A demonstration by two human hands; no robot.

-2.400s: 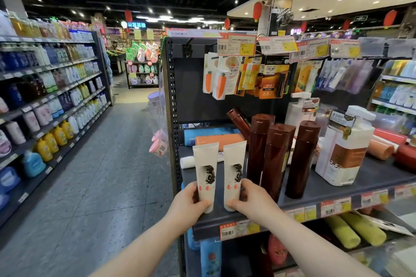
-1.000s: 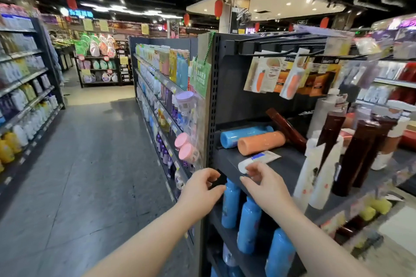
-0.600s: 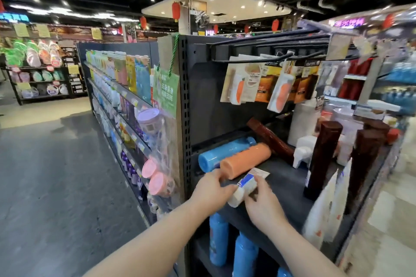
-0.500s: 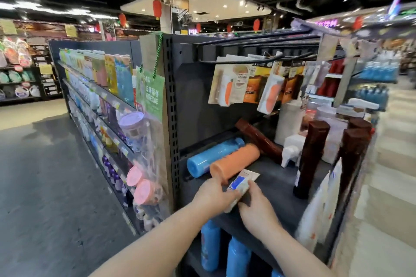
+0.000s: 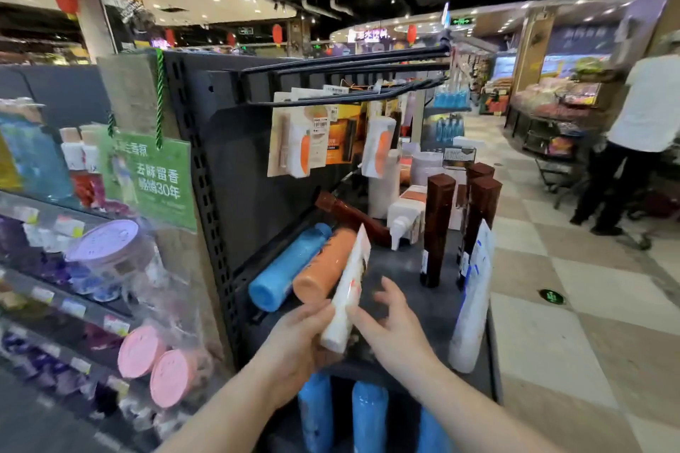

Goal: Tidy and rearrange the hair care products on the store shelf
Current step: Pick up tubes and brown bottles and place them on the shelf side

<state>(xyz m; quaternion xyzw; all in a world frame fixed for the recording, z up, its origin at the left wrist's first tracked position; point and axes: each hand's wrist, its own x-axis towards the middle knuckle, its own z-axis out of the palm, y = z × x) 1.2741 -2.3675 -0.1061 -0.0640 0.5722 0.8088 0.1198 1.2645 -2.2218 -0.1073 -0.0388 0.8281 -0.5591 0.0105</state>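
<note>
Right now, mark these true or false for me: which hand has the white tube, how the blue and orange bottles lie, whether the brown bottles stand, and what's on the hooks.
1. The left hand holds the white tube. True.
2. The right hand has its grip closed on a brown bottle. False: its fingers are spread, empty, beside the tube.
3. The blue bottle and orange bottle lie on their sides. True.
4. All the brown bottles lie flat. False: several brown bottles stand upright.

The left hand (image 5: 301,333) gripped a white tube (image 5: 347,290) over the shelf (image 5: 412,268); the right hand (image 5: 392,329) hovered beside it, fingers spread; an orange bottle (image 5: 323,268) lay behind the tube.
</note>
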